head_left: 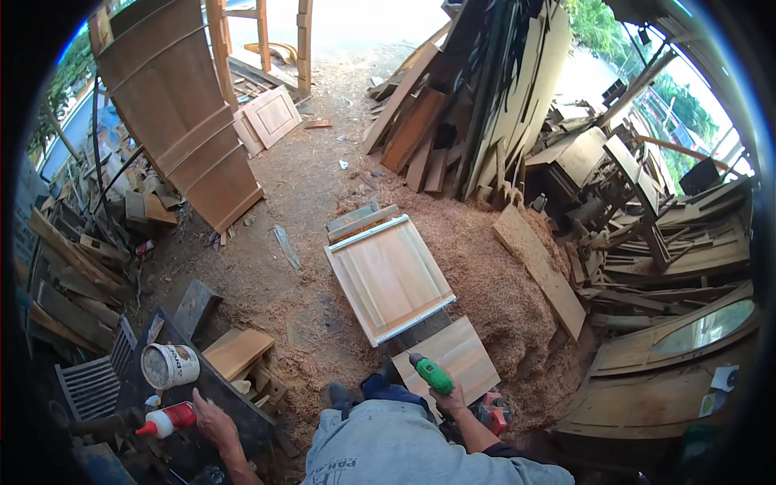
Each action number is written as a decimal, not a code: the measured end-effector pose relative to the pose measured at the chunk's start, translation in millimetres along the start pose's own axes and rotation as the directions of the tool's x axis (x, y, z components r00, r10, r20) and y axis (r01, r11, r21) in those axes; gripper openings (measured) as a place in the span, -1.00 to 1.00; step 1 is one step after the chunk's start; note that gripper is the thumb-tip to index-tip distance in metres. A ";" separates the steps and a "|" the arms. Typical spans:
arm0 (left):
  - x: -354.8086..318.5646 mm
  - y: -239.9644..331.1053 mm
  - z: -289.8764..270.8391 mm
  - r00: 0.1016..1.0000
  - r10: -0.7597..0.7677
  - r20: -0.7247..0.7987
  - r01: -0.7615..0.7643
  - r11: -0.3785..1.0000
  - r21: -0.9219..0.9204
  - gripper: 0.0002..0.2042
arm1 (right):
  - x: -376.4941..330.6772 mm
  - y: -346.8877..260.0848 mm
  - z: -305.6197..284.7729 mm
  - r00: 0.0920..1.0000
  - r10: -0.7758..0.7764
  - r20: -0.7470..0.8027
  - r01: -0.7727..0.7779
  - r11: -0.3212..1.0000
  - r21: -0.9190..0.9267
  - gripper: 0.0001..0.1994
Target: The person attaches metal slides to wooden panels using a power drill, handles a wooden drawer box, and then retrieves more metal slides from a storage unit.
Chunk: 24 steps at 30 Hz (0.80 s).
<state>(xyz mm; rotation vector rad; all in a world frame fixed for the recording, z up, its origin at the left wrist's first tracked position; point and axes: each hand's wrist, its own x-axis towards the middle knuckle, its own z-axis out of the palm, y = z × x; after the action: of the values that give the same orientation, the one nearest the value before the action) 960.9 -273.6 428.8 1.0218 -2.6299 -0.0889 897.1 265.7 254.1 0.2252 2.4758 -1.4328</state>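
Observation:
My right hand (450, 398) is wrapped round the handle of a green cordless drill (435, 376), which is over a pale wooden board (465, 356). Low on the left, my left hand (214, 422) has its fingers stretched out close beside a white and red glue bottle (171, 420) with a red pointed tip. Whether the fingers touch the bottle is hard to tell. Beyond the drill lies a light wooden panel unit (392, 279) with raised edges and metal rails along two opposite sides.
A white bucket (171, 366) stands on a dark table (226, 404) at left. A red power tool (493, 415) sits right of my body. Wood shavings (501, 283) heap up beyond it. Tall boards (501, 97) lean at far right; a large brown door (170, 105) leans far left.

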 end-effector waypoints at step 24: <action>-151.5 323.5 280.9 -0.215 0.136 0.967 0.976 -0.006 0.217 -0.81 | 34.1 -77.8 -40.3 0.933 -0.311 0.179 0.342 0.923 -0.175 -0.33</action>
<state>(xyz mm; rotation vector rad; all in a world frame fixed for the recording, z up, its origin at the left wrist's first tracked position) 768.3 51.9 176.9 2.1065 -1.0375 -2.9606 837.6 261.8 326.8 -0.3418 2.5974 -1.2404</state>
